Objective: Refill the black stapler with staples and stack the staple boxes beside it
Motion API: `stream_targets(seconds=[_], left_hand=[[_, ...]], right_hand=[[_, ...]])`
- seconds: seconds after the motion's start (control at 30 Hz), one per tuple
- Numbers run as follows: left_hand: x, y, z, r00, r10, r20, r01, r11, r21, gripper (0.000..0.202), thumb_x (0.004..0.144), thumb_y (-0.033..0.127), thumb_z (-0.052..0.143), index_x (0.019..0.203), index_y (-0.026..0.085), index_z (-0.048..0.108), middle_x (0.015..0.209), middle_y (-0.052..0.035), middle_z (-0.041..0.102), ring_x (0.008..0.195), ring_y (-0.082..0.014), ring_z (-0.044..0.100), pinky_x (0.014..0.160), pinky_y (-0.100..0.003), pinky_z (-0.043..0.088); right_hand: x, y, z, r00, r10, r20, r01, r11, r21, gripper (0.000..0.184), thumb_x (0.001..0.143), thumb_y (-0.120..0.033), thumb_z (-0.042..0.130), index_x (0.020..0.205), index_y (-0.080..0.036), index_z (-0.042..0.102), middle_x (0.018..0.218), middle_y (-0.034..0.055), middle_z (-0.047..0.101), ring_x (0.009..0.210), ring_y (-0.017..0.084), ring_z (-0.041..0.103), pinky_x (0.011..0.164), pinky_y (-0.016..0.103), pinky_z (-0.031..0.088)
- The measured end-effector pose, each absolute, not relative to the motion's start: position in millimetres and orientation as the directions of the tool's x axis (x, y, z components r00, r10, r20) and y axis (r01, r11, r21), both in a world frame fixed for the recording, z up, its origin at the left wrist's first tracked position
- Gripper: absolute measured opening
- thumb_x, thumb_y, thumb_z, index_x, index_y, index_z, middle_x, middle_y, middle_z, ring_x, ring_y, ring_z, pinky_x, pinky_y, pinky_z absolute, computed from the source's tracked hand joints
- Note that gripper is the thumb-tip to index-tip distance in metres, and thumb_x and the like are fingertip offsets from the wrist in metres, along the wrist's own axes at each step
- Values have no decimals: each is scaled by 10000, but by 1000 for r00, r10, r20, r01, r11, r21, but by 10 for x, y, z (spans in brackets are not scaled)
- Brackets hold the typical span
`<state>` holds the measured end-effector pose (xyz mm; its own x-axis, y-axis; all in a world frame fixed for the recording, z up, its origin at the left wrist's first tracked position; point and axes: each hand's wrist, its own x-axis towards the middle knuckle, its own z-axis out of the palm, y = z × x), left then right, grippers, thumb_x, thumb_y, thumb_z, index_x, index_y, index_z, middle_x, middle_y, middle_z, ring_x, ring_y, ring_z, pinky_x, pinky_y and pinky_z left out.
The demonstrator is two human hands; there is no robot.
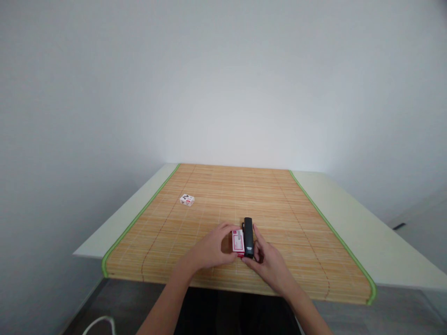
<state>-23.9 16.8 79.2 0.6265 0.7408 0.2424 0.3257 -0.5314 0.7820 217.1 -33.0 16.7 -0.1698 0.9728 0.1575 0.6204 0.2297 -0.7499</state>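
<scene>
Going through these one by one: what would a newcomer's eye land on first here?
Probably the black stapler, dark against the pale bamboo mat near its front edge, with the right hand at its right side and a red-and-white box close along its left, between the thumb and fingers of the left hand. Next, the small white box lying apart, farther back and to the left on the mat.
</scene>
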Motion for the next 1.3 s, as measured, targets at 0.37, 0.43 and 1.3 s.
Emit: stream_targets(seconds=[0.37, 0.43, 1.3], left_hand=[[-294, 137, 423, 548, 821, 163, 337, -394, 855, 795, 772, 422, 834, 1488, 341, 499, 1473, -94, 562, 1343, -308, 531, 1157, -492, 376], [-280, 120, 435, 552, 816, 174, 327, -404, 855, 771, 783, 429, 827, 1481, 346, 510, 1474, -85, 559, 1360, -304, 512, 1173, -488, 360], [-194, 53, 487, 494, 857, 144, 249, -298, 921, 826, 709, 317, 871, 1462, 313, 530, 1362, -52, 666, 1214, -285, 634, 1110, -460, 456]], right_hand=[[2158, -335, 236, -161, 977, 142, 638, 213, -740, 973, 857, -411, 714, 1633, -234, 154, 691, -65, 575, 643, 177, 573, 627, 289, 408], [2156, -334, 249, -158, 978, 137, 634, 207, -745, 977, 854, -416, 715, 1633, -235, 155, 688, -67, 568, 639, 176, 570, 622, 286, 407], [2150, -354, 233, -138, 981, 135, 635, 192, -748, 967, 839, -409, 718, 1626, -236, 183, 692, -58, 577, 650, 191, 587, 632, 293, 420]])
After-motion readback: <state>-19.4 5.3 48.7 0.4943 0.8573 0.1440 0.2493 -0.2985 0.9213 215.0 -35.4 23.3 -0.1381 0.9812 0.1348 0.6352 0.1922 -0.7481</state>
